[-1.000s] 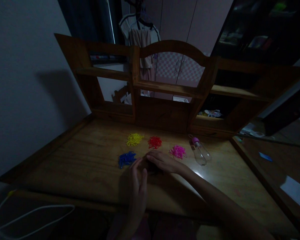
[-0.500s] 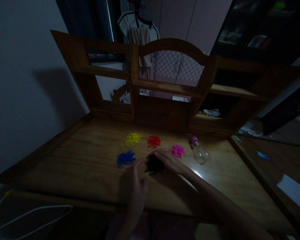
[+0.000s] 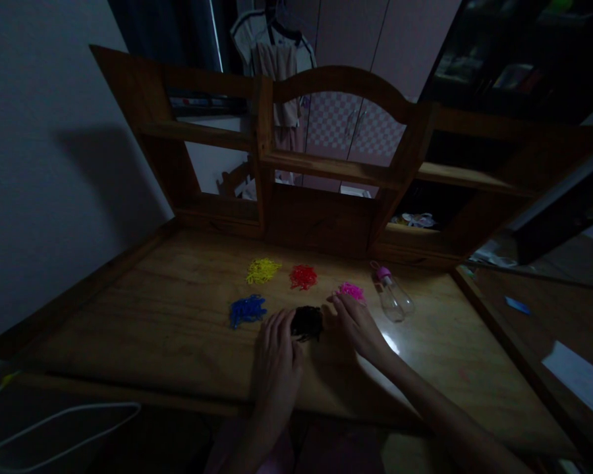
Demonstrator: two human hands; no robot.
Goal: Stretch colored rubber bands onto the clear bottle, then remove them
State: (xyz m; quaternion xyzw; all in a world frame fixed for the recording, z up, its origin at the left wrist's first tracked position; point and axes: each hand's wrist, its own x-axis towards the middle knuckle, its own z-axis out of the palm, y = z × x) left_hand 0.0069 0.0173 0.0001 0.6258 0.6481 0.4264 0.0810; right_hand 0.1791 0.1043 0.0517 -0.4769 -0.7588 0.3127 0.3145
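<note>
My left hand (image 3: 275,352) lies flat on the wooden desk (image 3: 168,316), fingers stretched, its tips at the left edge of a small black pile (image 3: 307,322) of tiny bands. To the right of that pile my right hand (image 3: 356,322) rests with fingers spread, the tips reaching a pink pile (image 3: 350,290). Neither hand holds anything. A blue pile (image 3: 248,309) sits to the left, with a yellow pile (image 3: 262,270) and a red pile (image 3: 303,276) further back.
A clear small bottle with a pink cap (image 3: 393,294) lies right of the pink pile. The desk's wooden hutch (image 3: 326,171) stands behind. A white cable (image 3: 54,428) hangs off the near left. Papers (image 3: 578,378) lie on a surface at right. The room is dim.
My right hand slid right off the black pile, uncovering it, and now reaches the pink pile. My left hand moved forward to the black pile's left edge.
</note>
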